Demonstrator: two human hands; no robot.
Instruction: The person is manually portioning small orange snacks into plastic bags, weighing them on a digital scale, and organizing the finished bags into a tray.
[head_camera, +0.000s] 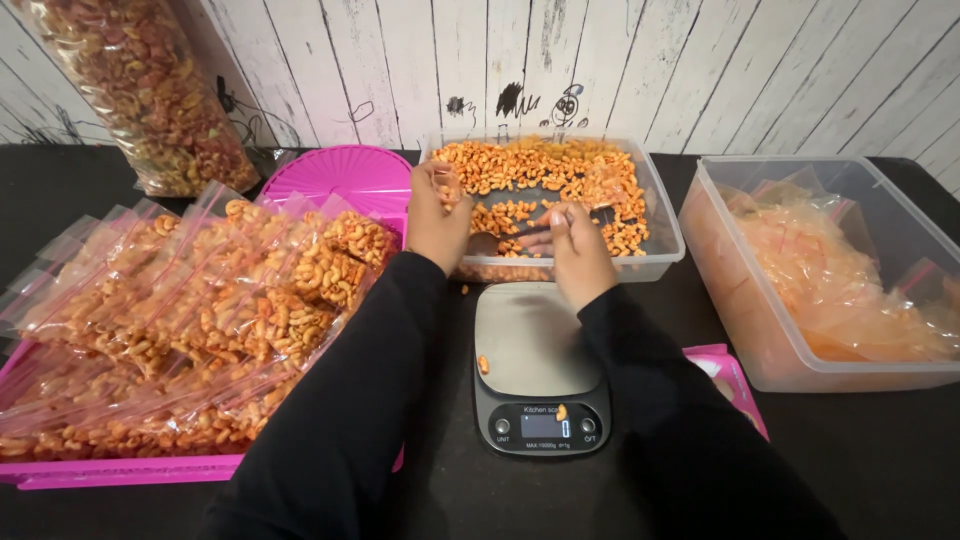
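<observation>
On the black table (880, 470), small curled orange snacks (520, 170) fill a clear tub (668, 240).

2 clear tubs (668, 215), 1 scale (540, 370), 2 hands (575, 250), 1 pink tray (120, 470).

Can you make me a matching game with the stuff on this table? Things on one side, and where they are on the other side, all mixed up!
Things:
1. kitchen scale
2. filled snack bags
3. empty bags
4. spoon

Places:
A. in the clear tub at the far right
B. in the right hand, over the snack tub
C. stacked on the pink tray
D. on the black table, between the sleeves

Pairs: 1-D, 2-C, 3-A, 4-B
</observation>
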